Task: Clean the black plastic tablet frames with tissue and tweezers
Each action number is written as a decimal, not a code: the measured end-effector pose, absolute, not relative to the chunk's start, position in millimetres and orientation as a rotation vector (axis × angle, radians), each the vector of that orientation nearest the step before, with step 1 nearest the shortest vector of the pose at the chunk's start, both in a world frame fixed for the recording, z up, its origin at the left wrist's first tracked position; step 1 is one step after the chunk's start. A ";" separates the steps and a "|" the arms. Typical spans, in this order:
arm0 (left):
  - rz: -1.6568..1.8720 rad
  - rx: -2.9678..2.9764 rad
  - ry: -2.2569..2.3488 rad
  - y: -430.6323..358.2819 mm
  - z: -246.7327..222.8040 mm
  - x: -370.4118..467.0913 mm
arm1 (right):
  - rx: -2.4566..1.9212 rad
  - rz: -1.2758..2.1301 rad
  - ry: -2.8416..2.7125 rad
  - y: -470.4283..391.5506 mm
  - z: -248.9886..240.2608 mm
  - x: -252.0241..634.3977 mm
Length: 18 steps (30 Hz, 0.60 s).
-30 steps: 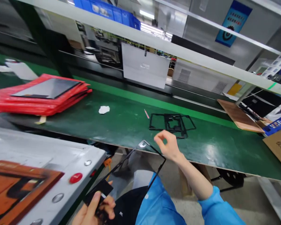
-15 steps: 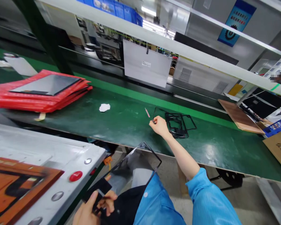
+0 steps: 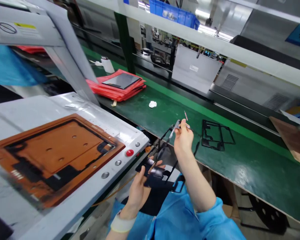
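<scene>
My left hand (image 3: 138,190) is closed on a thin black rectangular frame (image 3: 153,173), holding it by its wide dark panel in front of my body. The frame is tilted and overhangs the bench edge. At its upper end, my right hand (image 3: 183,138) is closed in a pinch on a black frame edge, where a light grey strip (image 3: 174,129) shows. Dark outlines overlap there, and I cannot tell whether both hands hold one frame or two. Beyond my right hand, more black frames (image 3: 213,135) lie on the green bench (image 3: 242,166), near a small pink pointed tool (image 3: 186,115).
To the left stands a white machine with an orange fixture plate (image 3: 65,146) and a red button (image 3: 129,153). A dark flat panel (image 3: 121,80) lies on red padded sheets (image 3: 117,95). Scrap paper (image 3: 152,104) and a brown board (image 3: 287,140) are on the bench.
My view has swung left, bringing the machine in. My right hand has come from beside the frames on the bench to the frame in my left hand, which has been raised.
</scene>
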<state>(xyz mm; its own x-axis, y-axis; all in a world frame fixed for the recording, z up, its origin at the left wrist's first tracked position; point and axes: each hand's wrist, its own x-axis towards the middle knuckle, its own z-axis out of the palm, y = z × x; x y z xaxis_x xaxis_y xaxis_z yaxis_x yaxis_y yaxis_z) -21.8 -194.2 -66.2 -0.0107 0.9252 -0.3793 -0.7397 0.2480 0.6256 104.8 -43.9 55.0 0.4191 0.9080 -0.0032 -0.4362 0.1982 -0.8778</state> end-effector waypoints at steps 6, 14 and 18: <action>1.371 0.256 0.860 -201.2 -58.5 -22.7 | -1.197 1.032 -0.553 -8.1 -9.9 70.7; 1.400 0.243 0.869 -181.7 -58.4 -18.3 | -1.354 0.992 -1.214 -90.6 -5.8 134.1; 1.357 0.224 0.918 -177.7 -61.9 -16.0 | -1.673 0.597 -1.356 -75.0 22.9 244.0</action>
<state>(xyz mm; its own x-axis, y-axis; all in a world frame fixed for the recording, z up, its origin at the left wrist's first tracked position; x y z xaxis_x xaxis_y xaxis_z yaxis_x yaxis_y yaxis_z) -16.0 -177.7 -61.9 -0.0631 0.8992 -0.4329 -0.7365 0.2508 0.6282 244.0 -75.0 22.9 0.2899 0.9444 0.1551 0.5236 -0.0209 -0.8517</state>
